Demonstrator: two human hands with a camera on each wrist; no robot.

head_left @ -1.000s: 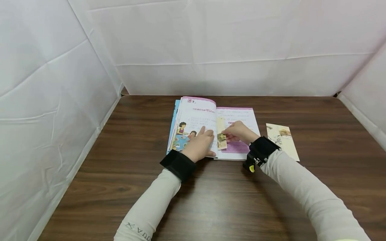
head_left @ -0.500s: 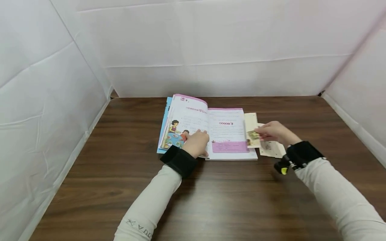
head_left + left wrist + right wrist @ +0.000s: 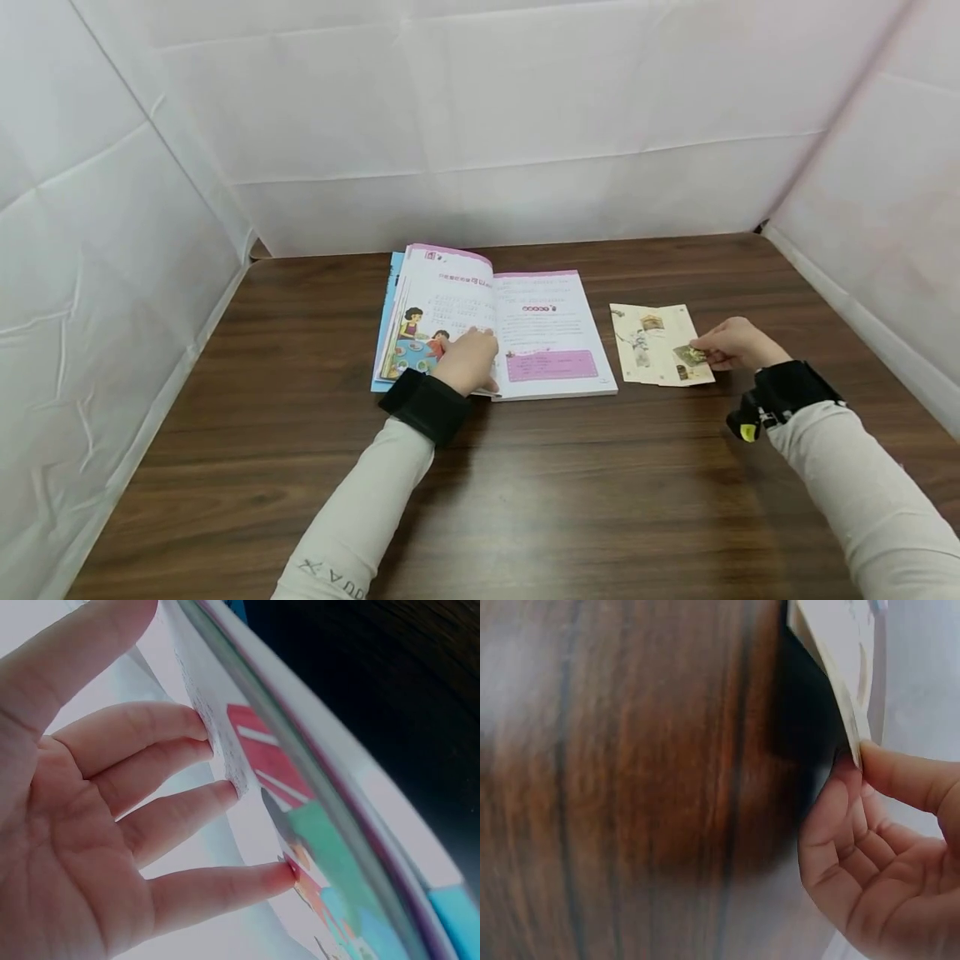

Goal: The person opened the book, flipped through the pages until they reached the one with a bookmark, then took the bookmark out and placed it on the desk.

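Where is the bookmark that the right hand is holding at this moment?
In the head view the bookmark lies right of the open book, overlapping a second bookmark on the table, pinched by the right hand.

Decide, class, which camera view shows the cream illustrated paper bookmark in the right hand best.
The head view: the cream illustrated paper bookmark lies whole there, pinched by the right hand. The right wrist view shows only its edge; the left wrist view misses it.

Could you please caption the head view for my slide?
Left hand rests on open book; right hand pinches a bookmark.
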